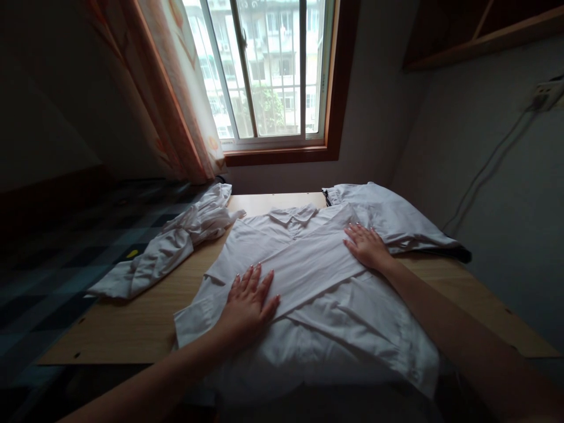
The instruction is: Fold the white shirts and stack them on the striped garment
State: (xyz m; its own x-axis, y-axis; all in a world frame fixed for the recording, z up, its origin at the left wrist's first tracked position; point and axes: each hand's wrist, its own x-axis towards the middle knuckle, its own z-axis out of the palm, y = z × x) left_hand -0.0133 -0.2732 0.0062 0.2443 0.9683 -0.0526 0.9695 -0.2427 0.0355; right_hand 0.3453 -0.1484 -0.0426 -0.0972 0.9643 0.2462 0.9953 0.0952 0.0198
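A white collared shirt [308,264] lies spread on the wooden table, collar toward the window, its lower part reaching over the near edge. One sleeve is laid slantwise across the front of the shirt. My left hand [251,299] rests flat near the lower left end of that sleeve, fingers stretched out. Toward the shoulder at the upper right, my right hand [366,245] also lies flat on the cloth, fingers spread. The other sleeve slants down at the lower right, its cuff near the table's front edge.
A crumpled white garment [176,241] lies at the table's left side, by a dark checked bedspread [53,276]. Folded white clothing with dark edging [396,217] sits at the right rear. Beyond the wooden table [458,299] are a window [273,70], a curtain [171,106] and a wall cable [484,164].
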